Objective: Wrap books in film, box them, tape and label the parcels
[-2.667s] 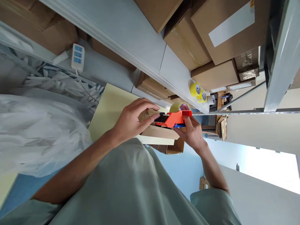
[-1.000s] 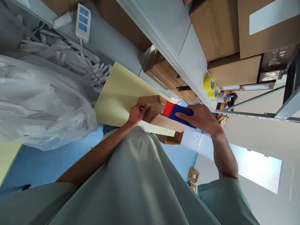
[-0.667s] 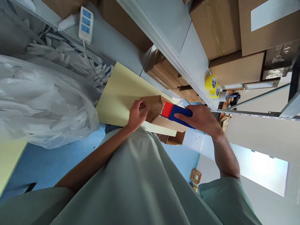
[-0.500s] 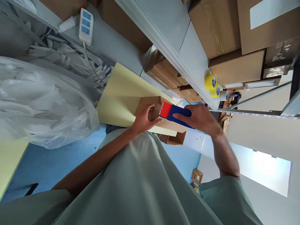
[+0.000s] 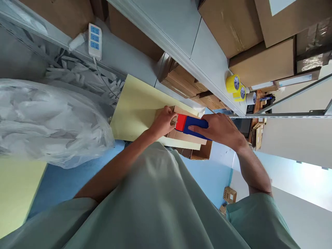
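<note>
A blue and red tape dispenser [image 5: 193,125] is in my right hand [image 5: 219,128], its red end with the toothed edge pointing left. My left hand [image 5: 164,122] is closed at that red end, the fingertips pinching what looks like the loose end of clear packing tape [image 5: 174,121]. Both hands are over a brown cardboard box [image 5: 185,135], which lies on a pale yellow board [image 5: 137,100]. My left hand and the dispenser hide part of the box.
A large clear bag of white material [image 5: 52,121] bulges at the left. A white power strip [image 5: 95,41] lies on the grey shelf. Yellow tape rolls [image 5: 232,83] stand on the upper shelf beside cardboard boxes [image 5: 261,65]. An open carton [image 5: 204,151] sits beyond the board.
My left hand has gone from spread fingers over the box to a closed pinch at the dispenser's red end. The dispenser stays nearly in place; the view has shifted slightly.
</note>
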Tool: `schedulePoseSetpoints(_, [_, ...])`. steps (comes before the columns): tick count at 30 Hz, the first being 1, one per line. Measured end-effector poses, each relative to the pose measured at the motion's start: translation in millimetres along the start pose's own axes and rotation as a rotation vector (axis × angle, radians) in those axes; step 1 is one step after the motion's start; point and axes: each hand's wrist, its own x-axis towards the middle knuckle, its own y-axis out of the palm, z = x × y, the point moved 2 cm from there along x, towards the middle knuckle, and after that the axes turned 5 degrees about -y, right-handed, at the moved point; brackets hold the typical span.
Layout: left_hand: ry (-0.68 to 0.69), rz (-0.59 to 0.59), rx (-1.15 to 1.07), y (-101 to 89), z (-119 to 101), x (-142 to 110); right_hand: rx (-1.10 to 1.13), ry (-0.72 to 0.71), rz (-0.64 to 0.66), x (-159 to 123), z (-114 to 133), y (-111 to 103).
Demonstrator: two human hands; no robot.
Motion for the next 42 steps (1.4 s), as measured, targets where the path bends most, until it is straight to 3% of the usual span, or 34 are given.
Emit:
schedulePoseSetpoints(4, [-0.064, 0.089, 0.08, -4.3, 2.3, -9.7, 0.015, 0.03, 0.024, -2.3, -23.7, 16.3])
schedulePoseSetpoints(9, [-0.114, 0.162, 0.126, -12.2, 3.9, -12.8, 0.115, 0.06, 0.07, 3.3, -58.7, 58.9])
schedulePoseSetpoints(17, [-0.194, 0.146, 0.267, -15.8, -1.1, -19.8, 0.249, -0.018, 0.14, 48.7, -87.3, 122.2])
schedulePoseSetpoints(23, [-0.282, 0.006, 0.356, -0.6, -17.7, -31.7, 0.284, -0.112, 0.073, 67.6, -95.1, 145.7])
schedulePoseSetpoints(30, [-0.374, -0.474, 0.396, 44.1, -23.3, -23.9, 0.319, -0.254, 0.004, 71.3, -95.0, 158.8])
schedulePoseSetpoints(34, [-0.355, -0.525, 0.414, 52.7, -17.8, -21.9, 0.351, -0.32, -0.019, 71.3, -102.8, 161.5])
schedulePoseSetpoints(37, [-0.373, -0.529, 0.434, 50.2, -14.2, -22.5, 0.371, -0.328, 0.005, 61.1, -137.4, 166.1])
schedulePoseSetpoints(42, [-0.4, -0.548, 0.492, 48.1, -13.6, -22.7, 0.396, -0.234, 0.104, 22.6, -251.6, 199.9])
